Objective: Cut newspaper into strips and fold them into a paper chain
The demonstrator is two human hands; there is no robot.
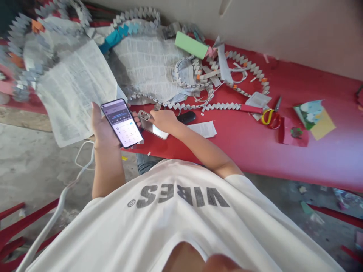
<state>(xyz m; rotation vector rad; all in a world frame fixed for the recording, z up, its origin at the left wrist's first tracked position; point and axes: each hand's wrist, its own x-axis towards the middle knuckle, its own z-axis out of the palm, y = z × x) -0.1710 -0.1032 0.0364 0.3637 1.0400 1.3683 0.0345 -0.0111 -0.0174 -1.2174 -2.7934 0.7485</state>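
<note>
My left hand (106,130) is closed around a smartphone (122,122); its lit screen faces up, with dark content above and a white panel below. Beside it my right hand (164,121) has its fingers bent over the upper part of a phone case (154,130), pale and shiny with a camera cut-out at one end. The case lies at the front edge of the red table (241,151). Part of the grip is hidden under the fingers. A dark oval object (186,117) and a folded white paper (203,129) lie just right of my right hand.
Folded-paper chains (227,107) lie across newspaper sheets (150,64). Scissors (273,115) with yellow and red handles, coloured cards (314,117) and a green paper block (191,44) are on the table. A white cable (61,204) hangs at the left, near red chair parts (28,223).
</note>
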